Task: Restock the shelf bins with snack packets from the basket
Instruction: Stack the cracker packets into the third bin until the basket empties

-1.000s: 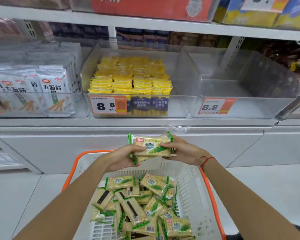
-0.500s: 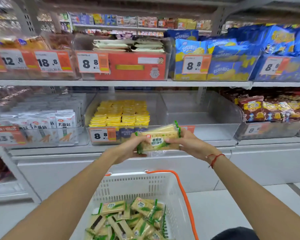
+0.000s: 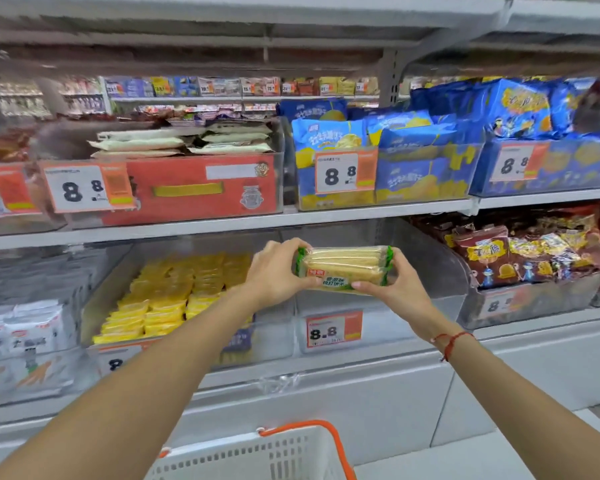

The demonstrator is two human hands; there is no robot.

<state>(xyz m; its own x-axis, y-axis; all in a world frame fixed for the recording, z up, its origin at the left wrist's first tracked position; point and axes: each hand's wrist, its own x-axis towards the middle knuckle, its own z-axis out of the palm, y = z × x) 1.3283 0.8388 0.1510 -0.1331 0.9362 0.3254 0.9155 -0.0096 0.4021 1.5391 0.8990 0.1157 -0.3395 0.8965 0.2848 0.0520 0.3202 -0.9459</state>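
Blue snack bags point(image 3: 378, 157) are filling the upper shelf; a red box point(image 3: 201, 190) is sitting beside them, brown packets point(image 3: 520, 254) lying lower right.

The basket point(image 3: 257, 459) is cut off at the bottom edge, so whatever's inside is out of sight. Far aisle shelves point(image 3: 222, 90) are too blurry and tiny to read, and the left-side price tags point(image 3: 0, 192) are smeared.

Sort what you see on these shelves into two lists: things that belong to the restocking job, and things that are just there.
Part of the job:
- cracker packets, gripped between left hand and right hand
- clear bin behind the packets
- white basket

Just there:
- yellow packets
- blue bags
- red box
- brown snack bags
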